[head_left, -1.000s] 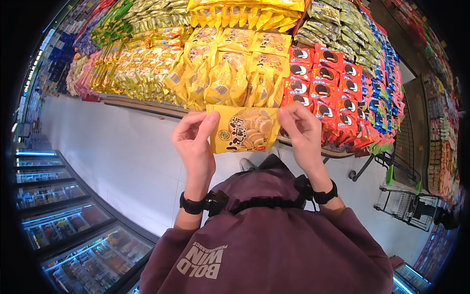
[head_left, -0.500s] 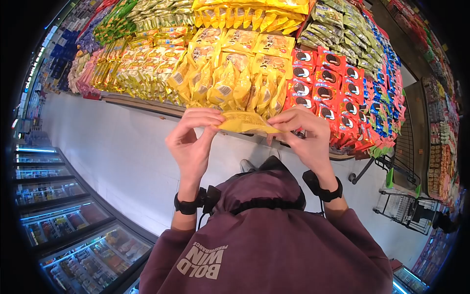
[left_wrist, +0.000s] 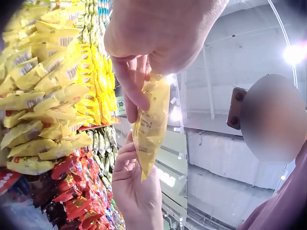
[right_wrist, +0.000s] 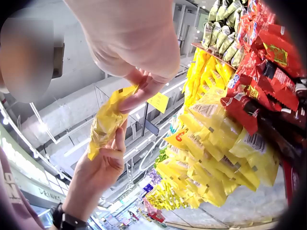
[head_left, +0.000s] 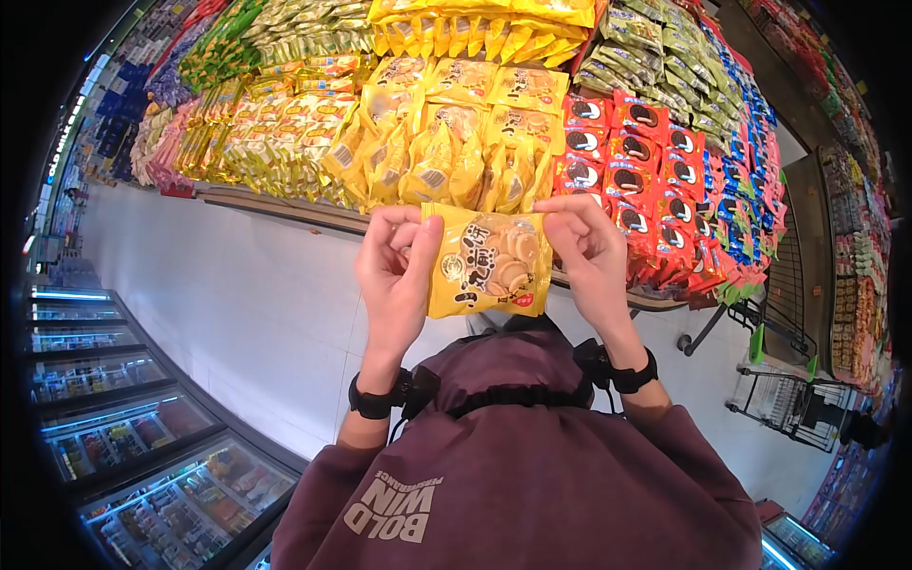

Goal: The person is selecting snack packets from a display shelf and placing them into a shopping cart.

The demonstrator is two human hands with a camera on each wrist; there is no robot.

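A yellow snack packet (head_left: 489, 261) with a clear window showing round biscuits is held flat, printed front up, in the head view. The left hand (head_left: 397, 275) pinches its left edge between thumb and curled fingers. At the other edge, the right hand (head_left: 591, 261) pinches near the top corner. The left wrist view has the packet (left_wrist: 152, 122) edge-on between the left hand (left_wrist: 160, 38) above and the right hand (left_wrist: 136, 191) below. In the right wrist view the packet (right_wrist: 108, 122) sits between the right hand (right_wrist: 132, 43) and the left hand (right_wrist: 96, 175).
Beyond the hands is a display of yellow packets (head_left: 446, 142), with red biscuit packets (head_left: 632, 161) to its right and green packets (head_left: 632, 43) farther back. A shopping cart (head_left: 788, 404) stands at right. Glass-topped freezers (head_left: 180, 484) line the left side over a pale floor (head_left: 237, 304).
The packet was face up, then tipped nearly edge-on, and now shows its printed front again. Both hands keep their pinch on it, and it sits slightly farther right than a second ago.
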